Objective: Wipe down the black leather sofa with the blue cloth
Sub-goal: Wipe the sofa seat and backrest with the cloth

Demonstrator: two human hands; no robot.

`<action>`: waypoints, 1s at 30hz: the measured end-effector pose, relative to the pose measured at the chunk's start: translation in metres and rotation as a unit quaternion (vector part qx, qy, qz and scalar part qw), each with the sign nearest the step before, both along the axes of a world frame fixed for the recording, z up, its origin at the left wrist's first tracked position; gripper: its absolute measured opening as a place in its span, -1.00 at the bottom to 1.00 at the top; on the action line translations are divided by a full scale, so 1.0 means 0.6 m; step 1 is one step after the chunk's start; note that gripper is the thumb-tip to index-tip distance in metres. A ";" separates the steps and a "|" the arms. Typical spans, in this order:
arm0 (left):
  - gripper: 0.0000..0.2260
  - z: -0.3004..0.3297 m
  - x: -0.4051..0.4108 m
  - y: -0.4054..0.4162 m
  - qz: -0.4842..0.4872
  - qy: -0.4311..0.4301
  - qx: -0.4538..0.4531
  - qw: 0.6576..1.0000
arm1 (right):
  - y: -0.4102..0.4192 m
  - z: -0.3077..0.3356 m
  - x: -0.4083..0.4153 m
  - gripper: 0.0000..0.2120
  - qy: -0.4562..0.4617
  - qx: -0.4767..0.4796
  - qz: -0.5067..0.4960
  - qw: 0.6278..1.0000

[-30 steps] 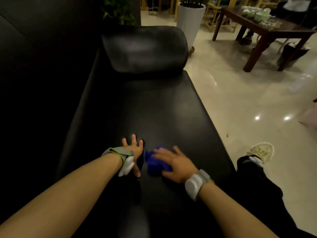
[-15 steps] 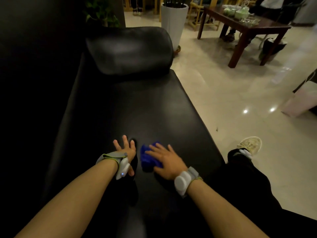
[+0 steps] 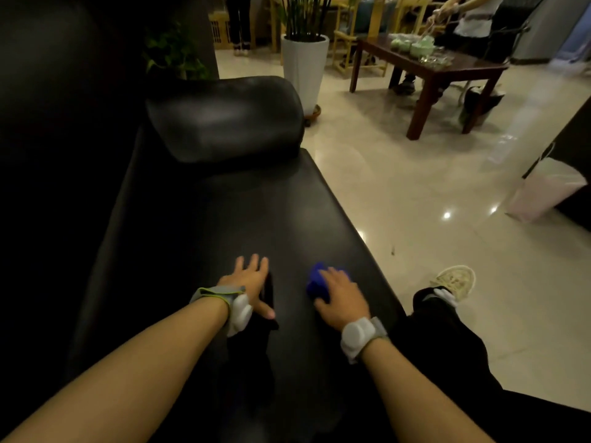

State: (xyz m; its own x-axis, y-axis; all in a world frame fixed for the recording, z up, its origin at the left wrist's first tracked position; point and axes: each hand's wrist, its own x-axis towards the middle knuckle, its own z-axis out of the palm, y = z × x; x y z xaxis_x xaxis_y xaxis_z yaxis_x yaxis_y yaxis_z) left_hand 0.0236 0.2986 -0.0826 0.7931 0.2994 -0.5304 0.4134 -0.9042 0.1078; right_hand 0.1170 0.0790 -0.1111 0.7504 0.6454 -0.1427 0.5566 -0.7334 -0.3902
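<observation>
Black leather sofa (image 3: 243, 219), long and glossy, is seen running lengthwise away from the viewer toward a padded black armrest bolster (image 3: 224, 123) at its far end; the seat's long axis is therefore the line along which wiping is judged to proceed. Bunched blue cloth (image 3: 315, 284) is found on the seat near its right, floor-side edge, pinned beneath the right hand (image 3: 342, 297). The fingers of that hand are laid over the cloth and bent down onto it, the thumb set at the cloth's near side; whether the cloth is actually pinched or merely pressed cannot be told. The cloth projects ahead of and slightly left of the fingertips, toward the bolster. The left hand (image 3: 249, 282) is planted flat on the leather, fingers spread and straight, nothing held, a gap of bare seat kept between it and the cloth. The right hand is plainly the nearer to the cloth; the left is judged a brace only. Most of the seat ahead lies beyond both hands, so a forward push along the cushion is judged the natural stroke. A dark wooden table (image 3: 447, 71) and white planter (image 3: 305, 68) are noted on the pale tiled floor (image 3: 415, 203) beyond.
</observation>
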 end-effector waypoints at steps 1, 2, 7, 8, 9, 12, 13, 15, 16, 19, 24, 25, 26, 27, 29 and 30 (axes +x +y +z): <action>0.22 0.006 0.019 -0.017 -0.024 -0.002 -0.002 1.000 | 0.012 -0.003 -0.014 -0.32 -0.003 0.008 0.069 0.998; 0.24 0.009 0.035 -0.034 -0.040 0.005 -0.008 0.999 | 0.018 -0.008 -0.022 -0.32 -0.001 0.008 0.118 0.993; 0.26 -0.034 0.067 -0.084 -0.032 0.036 -0.033 0.998 | -0.024 -0.016 0.046 -0.40 0.039 0.037 -0.020 0.998; 0.24 -0.043 0.065 -0.088 -0.025 0.035 -0.034 0.999 | -0.038 -0.016 0.067 -0.45 0.061 0.035 -0.089 0.994; 0.23 -0.049 0.063 -0.091 -0.023 0.031 -0.034 0.999 | -0.050 -0.014 0.085 -0.53 0.081 0.045 -0.158 0.983; 0.24 -0.054 0.063 -0.094 -0.020 0.024 -0.036 0.999 | -0.053 -0.015 0.108 -0.61 0.088 0.052 -0.316 0.943; 0.24 -0.052 0.064 -0.095 -0.019 0.029 -0.031 0.999 | -0.042 -0.018 0.107 -0.57 0.073 0.014 -0.320 0.945; 0.21 -0.044 0.068 -0.102 -0.014 0.047 -0.014 0.999 | -0.009 -0.024 0.093 -0.42 0.028 -0.048 -0.245 0.968; 0.20 -0.041 0.070 -0.108 -0.011 0.055 -0.005 0.998 | 0.009 -0.027 0.081 -0.35 0.009 -0.049 -0.186 0.981; 0.17 -0.033 0.080 -0.118 0.003 0.056 -0.014 0.998 | 0.051 -0.042 0.047 -0.27 -0.041 -0.021 -0.014 0.999; 0.19 -0.035 0.070 -0.111 -0.019 0.044 0.018 0.999 | 0.002 -0.051 0.079 -0.49 -0.071 -0.008 -0.145 0.987; 0.19 -0.037 0.069 -0.110 -0.019 0.047 0.013 0.999 | -0.026 -0.048 0.097 -0.57 -0.045 -0.006 -0.213 0.976; 0.20 -0.040 0.070 -0.108 -0.020 0.055 0.001 0.998 | -0.053 -0.041 0.112 -0.66 -0.003 0.010 -0.277 0.961; 0.21 -0.042 0.072 -0.106 -0.020 0.061 -0.015 0.998 | -0.075 -0.034 0.123 -0.71 0.038 0.042 -0.326 0.944; 0.24 -0.040 0.074 -0.103 -0.020 0.058 -0.029 0.998 | -0.087 -0.022 0.117 -0.74 0.077 0.082 -0.361 0.926; 0.24 -0.037 0.072 -0.101 -0.023 0.052 -0.031 0.998 | -0.080 -0.020 0.105 -0.72 0.068 0.078 -0.347 0.932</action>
State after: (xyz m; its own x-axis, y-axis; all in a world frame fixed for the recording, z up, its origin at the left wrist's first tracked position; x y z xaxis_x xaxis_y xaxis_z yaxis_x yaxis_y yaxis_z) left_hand 0.0671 0.2383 -0.1045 0.7454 0.2280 -0.6265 0.3837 -0.9152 0.1235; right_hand 0.1797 0.0309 -0.1232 0.9766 0.0333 -0.2124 -0.0926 -0.8265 -0.5553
